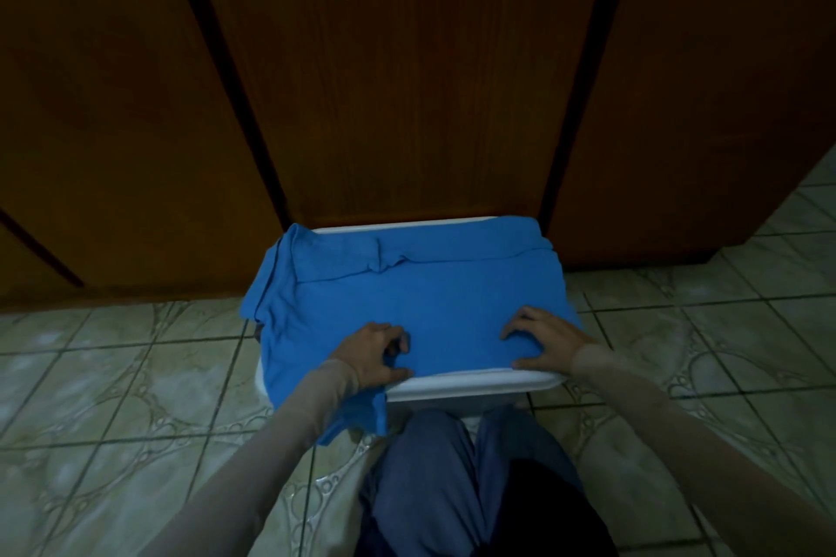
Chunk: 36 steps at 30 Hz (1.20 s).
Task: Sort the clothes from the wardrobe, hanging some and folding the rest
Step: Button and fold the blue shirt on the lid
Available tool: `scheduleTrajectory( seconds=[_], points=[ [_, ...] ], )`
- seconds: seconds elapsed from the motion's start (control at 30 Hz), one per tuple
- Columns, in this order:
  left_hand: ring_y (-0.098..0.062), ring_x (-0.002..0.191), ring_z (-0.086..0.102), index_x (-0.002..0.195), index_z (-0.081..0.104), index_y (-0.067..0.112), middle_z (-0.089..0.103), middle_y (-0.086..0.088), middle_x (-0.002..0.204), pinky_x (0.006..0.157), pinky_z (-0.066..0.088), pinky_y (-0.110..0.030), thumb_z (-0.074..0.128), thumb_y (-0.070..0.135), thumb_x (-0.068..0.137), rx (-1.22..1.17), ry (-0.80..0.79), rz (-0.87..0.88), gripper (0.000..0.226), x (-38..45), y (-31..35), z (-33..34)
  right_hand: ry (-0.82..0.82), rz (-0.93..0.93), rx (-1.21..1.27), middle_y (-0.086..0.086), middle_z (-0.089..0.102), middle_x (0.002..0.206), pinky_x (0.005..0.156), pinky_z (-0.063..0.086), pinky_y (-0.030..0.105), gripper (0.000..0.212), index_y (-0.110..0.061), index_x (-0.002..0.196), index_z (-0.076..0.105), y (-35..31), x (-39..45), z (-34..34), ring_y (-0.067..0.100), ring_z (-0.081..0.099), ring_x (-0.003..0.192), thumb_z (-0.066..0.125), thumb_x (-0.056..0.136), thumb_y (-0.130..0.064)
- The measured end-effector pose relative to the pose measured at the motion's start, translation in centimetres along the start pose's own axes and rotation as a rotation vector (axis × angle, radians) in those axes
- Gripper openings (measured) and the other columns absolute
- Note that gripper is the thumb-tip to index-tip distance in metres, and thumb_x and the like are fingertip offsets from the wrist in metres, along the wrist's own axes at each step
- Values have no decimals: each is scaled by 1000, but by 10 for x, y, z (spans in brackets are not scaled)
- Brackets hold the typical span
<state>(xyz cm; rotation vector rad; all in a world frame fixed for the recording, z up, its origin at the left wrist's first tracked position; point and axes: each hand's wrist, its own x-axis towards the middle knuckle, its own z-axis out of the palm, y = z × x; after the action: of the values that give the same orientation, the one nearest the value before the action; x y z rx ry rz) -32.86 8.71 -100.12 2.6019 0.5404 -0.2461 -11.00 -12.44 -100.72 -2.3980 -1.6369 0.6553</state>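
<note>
Folding bright blue cotton garment (407,298) on white plastic stool (470,384).
L hand (375,355): fingers curled, pinching near edge. R hand (545,341): fingers spread wide, pressing flat.

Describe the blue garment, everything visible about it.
The blue garment is a bright blue shirt of soft knit-looking cloth, spread mostly flat over a white stool in front of the wooden wardrobe doors. Its far edge is folded over with a few creases. The left side spills over the stool's edge, and a sleeve hangs down at the near left. The left hand pinches the cloth near the front edge; the right hand rests on it with its fingers bent.
</note>
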Motion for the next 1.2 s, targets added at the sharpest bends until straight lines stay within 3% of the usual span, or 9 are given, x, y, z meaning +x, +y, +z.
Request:
scheduleTrajectory(
  seconds=[0.1,0.17,0.3,0.47,0.6,0.7,0.83,1.07,1.2],
  points=[
    [-22,95,56,105,60,10,60,-9,101,86,44,-28,70,35,69,21,-46,0,45,0,-1,-5,-42,11,-8,4,47,124,96,33,22,39,-17,118,55,3,-3,-5,18,44,118,68,81,-15],
    [-24,100,54,109,57,10,58,-10,107,84,41,-25,71,18,73,61,-56,-12,40,2,-1,-4,-90,11,-73,4,44,125,96,36,27,43,-17,118,53,1,-1,-8,19,43,117,64,79,-3],
    [-25,109,50,114,53,11,54,-9,117,86,42,-29,66,18,78,116,-52,-93,39,7,3,1,-66,53,-221,3,45,122,84,40,31,48,-15,114,49,-3,5,-8,22,47,111,47,77,14],
    [-32,117,52,127,51,4,56,-19,126,93,38,-30,48,9,92,-53,104,-234,36,19,-5,1,122,331,-101,12,54,127,92,44,33,36,-12,128,50,4,10,-18,28,53,112,45,93,-5],
    [-26,86,53,93,55,1,56,-20,87,67,32,-28,53,9,94,-327,238,-317,9,34,-13,-10,303,503,88,19,55,125,91,46,40,37,-10,134,45,15,17,-35,33,55,108,43,99,-19],
    [-27,82,51,90,55,0,50,-15,82,63,28,-26,54,15,95,-439,310,-369,16,50,-17,-18,392,614,235,18,58,118,86,46,38,33,-10,125,52,24,33,-44,32,56,106,53,94,-23],
    [-34,103,56,116,57,-3,61,-21,108,85,41,-34,51,26,96,-415,356,-438,35,75,-17,-28,509,687,399,20,59,119,87,45,37,37,-3,123,54,35,52,-48,34,55,108,58,92,-22],
    [-32,95,58,104,56,5,62,-15,102,76,46,-36,52,32,95,-232,476,-523,28,113,-12,-38,540,749,346,23,58,111,80,45,40,38,-1,121,50,53,80,-43,36,56,101,45,98,-31],
    [-28,106,53,107,57,10,60,-10,110,87,44,-40,52,34,94,-59,535,-549,27,121,-11,-29,523,751,292,23,59,108,80,50,43,41,-4,124,47,61,87,-37,36,58,98,44,97,-35]
  ],
)
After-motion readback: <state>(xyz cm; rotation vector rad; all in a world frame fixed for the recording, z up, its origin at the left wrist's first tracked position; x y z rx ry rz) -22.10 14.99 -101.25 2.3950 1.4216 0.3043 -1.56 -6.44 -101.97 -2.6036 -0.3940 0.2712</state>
